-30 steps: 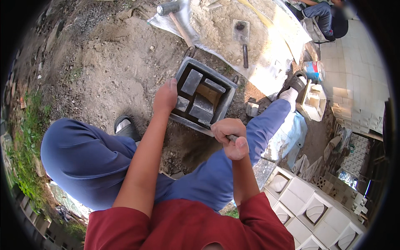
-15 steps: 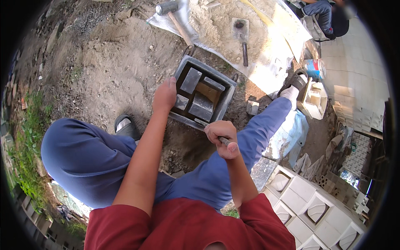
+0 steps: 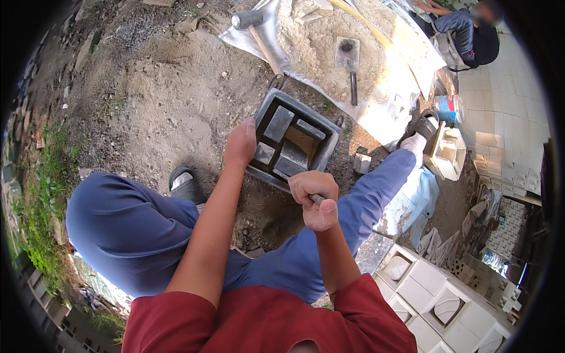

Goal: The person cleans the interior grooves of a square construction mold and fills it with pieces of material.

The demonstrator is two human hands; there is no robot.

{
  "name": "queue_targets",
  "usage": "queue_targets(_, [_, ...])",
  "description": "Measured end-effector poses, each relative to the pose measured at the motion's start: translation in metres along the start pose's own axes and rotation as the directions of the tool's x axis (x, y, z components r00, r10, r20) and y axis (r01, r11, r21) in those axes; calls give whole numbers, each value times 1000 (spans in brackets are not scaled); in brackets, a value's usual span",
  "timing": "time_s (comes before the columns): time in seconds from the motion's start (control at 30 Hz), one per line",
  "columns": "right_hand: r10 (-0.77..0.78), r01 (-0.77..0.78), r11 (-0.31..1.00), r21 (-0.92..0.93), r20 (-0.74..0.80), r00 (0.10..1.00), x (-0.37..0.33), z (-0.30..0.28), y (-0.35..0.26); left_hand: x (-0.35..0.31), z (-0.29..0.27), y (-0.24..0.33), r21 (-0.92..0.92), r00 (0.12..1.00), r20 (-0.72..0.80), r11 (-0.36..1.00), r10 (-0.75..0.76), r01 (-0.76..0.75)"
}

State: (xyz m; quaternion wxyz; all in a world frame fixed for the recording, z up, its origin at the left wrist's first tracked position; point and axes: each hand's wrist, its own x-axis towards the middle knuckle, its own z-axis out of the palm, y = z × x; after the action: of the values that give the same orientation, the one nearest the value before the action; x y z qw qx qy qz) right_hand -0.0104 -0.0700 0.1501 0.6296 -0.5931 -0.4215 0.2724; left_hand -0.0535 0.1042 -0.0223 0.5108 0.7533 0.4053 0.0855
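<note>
My left hand (image 3: 240, 145) is on the left wall of the grey box (image 3: 309, 106) sitting on the dirt between my feet; fingers are hidden, so can't tell if they're gripping or just bracing. Box looks heavy and stiff, so I'd grab the far-side loops (image 3: 276, 81). The blocks (image 3: 278, 123) inside look hard, maybe chippy at the corners. My right hand (image 3: 313, 188) is wrapped round a slim bar (image 3: 318, 199), probably rigid, easy to hold. Count, left to right: one mallet (image 3: 247, 20), one box, two loops, four dark blocks, one bar, one trowel (image 3: 347, 56), one loose chunk (image 3: 362, 163).
</note>
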Motion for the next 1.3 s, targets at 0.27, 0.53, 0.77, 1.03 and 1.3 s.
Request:
queue_targets(0.27, [15,-5,995,102,-94,996,9,10,1,8,6,-27,-322,988,-115,937,103,-135])
queue_targets(0.53, [-50,62,991,122,-98,994,6,13,4,6,2,-32,-610,996,-15,790,-91,63])
queue_targets(0.77, [-52,57,996,71,-78,996,8,16,15,8,0,-30,-716,984,-19,690,-178,112])
queue_targets(1.03, [-84,91,991,99,-72,994,15,13,30,7,4,-28,-753,979,-4,646,-202,130])
queue_targets(1.3, [-114,126,987,103,-109,987,14,29,35,10,3,-26,-795,972,-16,593,-233,129])
